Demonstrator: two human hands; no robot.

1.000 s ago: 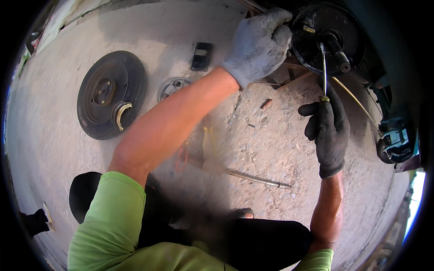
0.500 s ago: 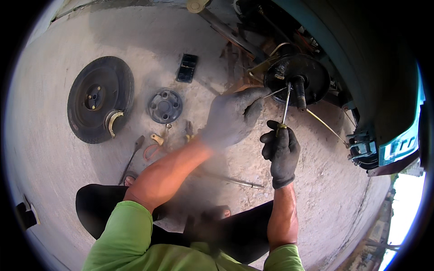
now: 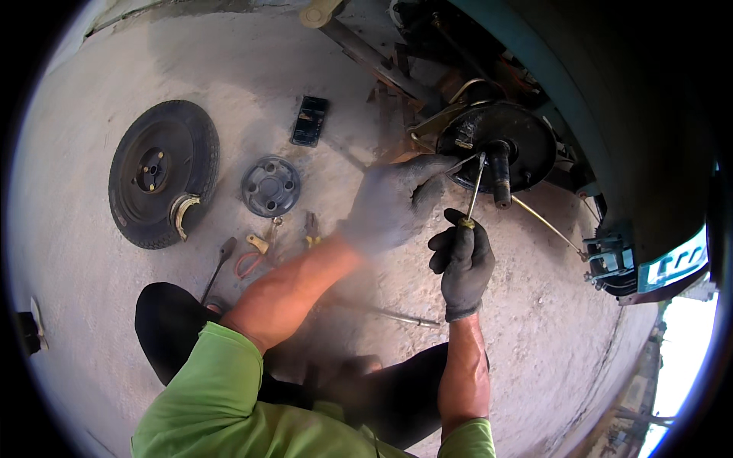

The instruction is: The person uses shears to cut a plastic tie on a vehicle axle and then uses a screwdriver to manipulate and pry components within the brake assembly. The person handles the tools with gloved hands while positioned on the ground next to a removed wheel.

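My right hand [image 3: 466, 267], in a dark grey glove, is closed around the yellowish handle of a screwdriver [image 3: 476, 191]. Its metal shaft points up at the lower edge of a round black backing plate [image 3: 534, 141], just left of the protruding axle stub [image 3: 501, 175]. My gloved left hand [image 3: 397, 198], partly blurred, grips a thin metal rod [image 3: 461, 164] whose far end is hidden inside the fingers. The rod's tip reaches the same spot, meeting or crossing the screwdriver tip; I cannot tell whether they touch.
Left on the concrete floor lie a wheel with tyre [image 3: 164, 175], a curved brake shoe [image 3: 183, 214] resting against it, a round metal drum [image 3: 271, 187] and a black tray [image 3: 310, 120]. Pliers [image 3: 311, 229] and a long metal bar [image 3: 405, 315] lie closer. The vehicle's body [image 3: 603, 114] overhangs the right.
The view has shifted slightly, so the plate and floor items sit a little lower and to the left. Both hands keep their grips, with the tool tips still at the plate's lower edge.
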